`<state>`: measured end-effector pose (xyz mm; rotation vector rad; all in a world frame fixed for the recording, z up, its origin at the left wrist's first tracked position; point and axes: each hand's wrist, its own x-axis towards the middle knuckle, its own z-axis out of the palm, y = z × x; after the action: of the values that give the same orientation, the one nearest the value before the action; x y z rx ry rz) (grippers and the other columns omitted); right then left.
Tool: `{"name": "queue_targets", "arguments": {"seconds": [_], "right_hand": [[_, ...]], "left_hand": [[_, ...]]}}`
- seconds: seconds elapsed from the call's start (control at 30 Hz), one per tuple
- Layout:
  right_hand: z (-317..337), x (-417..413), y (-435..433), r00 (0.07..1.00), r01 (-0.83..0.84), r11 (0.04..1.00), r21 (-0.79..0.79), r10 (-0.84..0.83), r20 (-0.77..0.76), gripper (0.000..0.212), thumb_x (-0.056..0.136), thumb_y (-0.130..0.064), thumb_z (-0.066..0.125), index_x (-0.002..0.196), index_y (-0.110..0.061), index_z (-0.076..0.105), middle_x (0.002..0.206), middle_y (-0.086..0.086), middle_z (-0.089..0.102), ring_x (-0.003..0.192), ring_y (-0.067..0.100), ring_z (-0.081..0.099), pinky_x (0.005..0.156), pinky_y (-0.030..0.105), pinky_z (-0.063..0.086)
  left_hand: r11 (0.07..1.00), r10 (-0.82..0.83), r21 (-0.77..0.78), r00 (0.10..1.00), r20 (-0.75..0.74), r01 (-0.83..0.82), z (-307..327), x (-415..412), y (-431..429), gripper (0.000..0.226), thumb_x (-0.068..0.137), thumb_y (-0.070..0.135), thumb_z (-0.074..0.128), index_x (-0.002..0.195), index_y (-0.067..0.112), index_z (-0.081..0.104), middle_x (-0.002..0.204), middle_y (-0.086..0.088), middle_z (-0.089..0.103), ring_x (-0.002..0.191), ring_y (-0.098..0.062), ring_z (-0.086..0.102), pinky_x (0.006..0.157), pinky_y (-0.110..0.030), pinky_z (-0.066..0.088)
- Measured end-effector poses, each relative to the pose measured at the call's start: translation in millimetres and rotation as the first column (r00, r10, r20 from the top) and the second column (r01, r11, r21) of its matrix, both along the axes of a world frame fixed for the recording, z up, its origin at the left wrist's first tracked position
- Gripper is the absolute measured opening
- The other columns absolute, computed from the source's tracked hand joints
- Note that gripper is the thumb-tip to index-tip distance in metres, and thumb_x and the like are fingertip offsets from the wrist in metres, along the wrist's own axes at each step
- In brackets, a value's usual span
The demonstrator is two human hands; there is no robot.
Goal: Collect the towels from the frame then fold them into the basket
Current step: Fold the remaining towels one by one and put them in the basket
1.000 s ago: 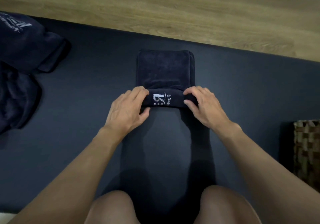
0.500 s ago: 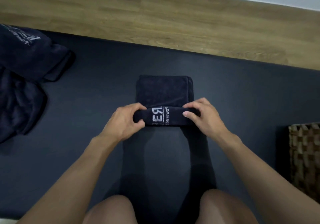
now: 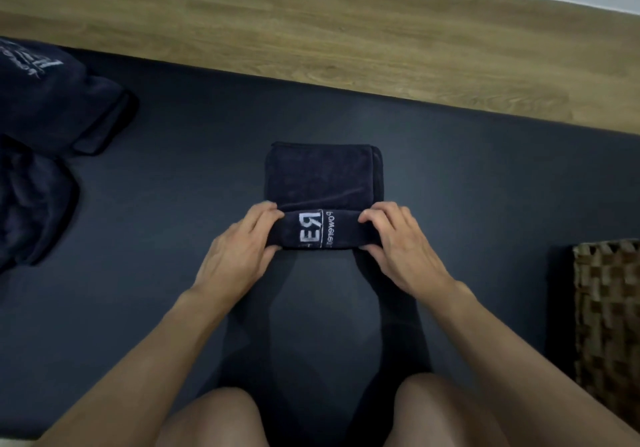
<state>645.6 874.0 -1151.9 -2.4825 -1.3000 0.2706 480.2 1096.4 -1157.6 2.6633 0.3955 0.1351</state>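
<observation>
A dark navy towel (image 3: 320, 176) lies folded into a narrow strip on the black mat, its near end rolled up into a thick roll showing white lettering. My left hand (image 3: 239, 251) grips the roll's left end, fingers over the top and thumb underneath. My right hand (image 3: 401, 245) grips the right end the same way. The flat part of the towel stretches away from the roll toward the wooden floor. A woven basket (image 3: 606, 322) stands at the right edge, partly cut off by the frame.
A heap of loose dark towels (image 3: 38, 141) with white lettering lies on the black mat (image 3: 173, 204) at the far left. Wooden floor (image 3: 311, 24) runs along beyond the mat. My bare knees (image 3: 311, 419) sit at the bottom.
The roll has grown thicker and moved up the towel, leaving a shorter flat part. More lettering shows on the roll. Both hands kept hold of its ends.
</observation>
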Motion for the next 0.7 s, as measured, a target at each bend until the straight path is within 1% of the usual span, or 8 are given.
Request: {"name": "queue_targets", "arguments": {"seconds": [0.1, 0.23, 0.3, 0.37, 0.43, 0.57, 0.63, 0.7], "right_hand": [[7.7, 20.1, 4.1, 0.984, 0.01, 1.0, -0.019, -0.013, -0.176, 0.04, 0.09, -0.027, 0.068, 0.126, -0.018, 0.055, 0.125, 0.0, 0.048, 0.106, 0.019, 0.047, 0.098, 0.037, 0.043], [17.4, 48.7, 22.8, 0.979, 0.046, 0.989, -0.141, -0.073, -0.191, 0.04, 0.096, -0.037, 0.058, 0.132, -0.021, 0.057, 0.133, 0.002, 0.041, 0.119, 0.022, 0.038, 0.108, 0.039, 0.034], [19.7, 54.2, 31.4, 0.975, 0.048, 0.981, -0.187, -0.086, -0.204, 0.041, 0.098, -0.037, 0.054, 0.135, -0.02, 0.055, 0.132, 0.003, 0.044, 0.119, 0.023, 0.039, 0.108, 0.038, 0.033], [18.4, 51.5, 30.3, 0.964, 0.087, 0.988, -0.131, -0.117, -0.239, 0.042, 0.097, -0.037, 0.054, 0.135, -0.02, 0.053, 0.129, 0.001, 0.049, 0.115, 0.021, 0.041, 0.106, 0.035, 0.035], [14.8, 42.9, 19.7, 0.965, 0.107, 0.993, -0.045, -0.115, -0.235, 0.048, 0.091, -0.041, 0.062, 0.134, -0.021, 0.05, 0.127, -0.003, 0.052, 0.11, 0.017, 0.044, 0.101, 0.034, 0.038], [5.0, 28.5, 3.8, 0.953, 0.143, 0.99, 0.016, -0.133, -0.271, 0.045, 0.086, -0.04, 0.071, 0.124, -0.021, 0.057, 0.115, -0.007, 0.055, 0.098, 0.009, 0.045, 0.089, 0.024, 0.039], [10.5, 29.4, 5.8, 0.874, 0.251, 0.967, 0.037, -0.209, -0.439, 0.029, 0.089, -0.038, 0.068, 0.113, -0.024, 0.061, 0.109, -0.007, 0.053, 0.096, 0.009, 0.052, 0.085, 0.016, 0.039], [15.1, 32.7, 11.6, 0.752, 0.334, 0.943, -0.004, -0.269, -0.602, 0.017, 0.093, -0.038, 0.061, 0.103, -0.024, 0.061, 0.107, -0.003, 0.058, 0.099, 0.011, 0.058, 0.087, 0.02, 0.043]], "left_hand": [[0.996, 0.002, 0.086, 0.999, 0.042, -0.005, 7.4, 9.2, 4.3, 0.063, 0.08, 0.017, 0.076, 0.136, 0.016, 0.047, 0.135, -0.004, 0.038, 0.076, -0.03, 0.062, 0.055, -0.044, 0.057], [0.985, -0.047, 0.17, 0.999, 0.022, 0.042, 10.7, 17.0, 8.5, 0.062, 0.079, 0.019, 0.077, 0.135, 0.016, 0.049, 0.132, -0.003, 0.047, 0.081, -0.029, 0.067, 0.046, -0.039, 0.053], [0.999, 0.006, 0.053, 0.999, 0.041, -0.008, 9.9, 26.3, 14.7, 0.051, 0.085, 0.018, 0.071, 0.132, 0.019, 0.05, 0.129, 0.003, 0.05, 0.084, -0.028, 0.067, 0.057, -0.046, 0.057], [0.992, 0.051, -0.119, 0.998, 0.04, -0.046, 11.1, 36.5, 21.8, 0.043, 0.089, 0.014, 0.066, 0.13, 0.02, 0.055, 0.124, 0.005, 0.054, 0.084, -0.024, 0.062, 0.076, -0.05, 0.055], [0.961, 0.098, -0.26, 0.995, 0.012, -0.092, 12.2, 44.2, 28.0, 0.04, 0.09, 0.01, 0.064, 0.127, 0.023, 0.058, 0.116, 0.011, 0.055, 0.074, -0.016, 0.054, 0.082, -0.046, 0.053], [0.843, 0.178, -0.494, 0.977, -0.117, -0.213, 15.9, 47.3, 29.5, 0.037, 0.09, 0.005, 0.062, 0.115, 0.033, 0.062, 0.098, 0.009, 0.057, 0.06, -0.014, 0.056, 0.064, -0.036, 0.057], [0.714, 0.23, -0.627, 0.95, -0.21, -0.311, 14.5, 45.4, 28.8, 0.034, 0.091, 0.004, 0.061, 0.108, 0.033, 0.064, 0.086, -0.003, 0.06, 0.052, -0.017, 0.054, 0.052, -0.034, 0.054], [0.552, 0.304, -0.734, 0.916, -0.264, -0.395, 15.7, 47.4, 28.1, 0.029, 0.091, 0.001, 0.06, 0.105, 0.027, 0.065, 0.085, -0.01, 0.062, 0.048, -0.017, 0.05, 0.047, -0.031, 0.05]]}}
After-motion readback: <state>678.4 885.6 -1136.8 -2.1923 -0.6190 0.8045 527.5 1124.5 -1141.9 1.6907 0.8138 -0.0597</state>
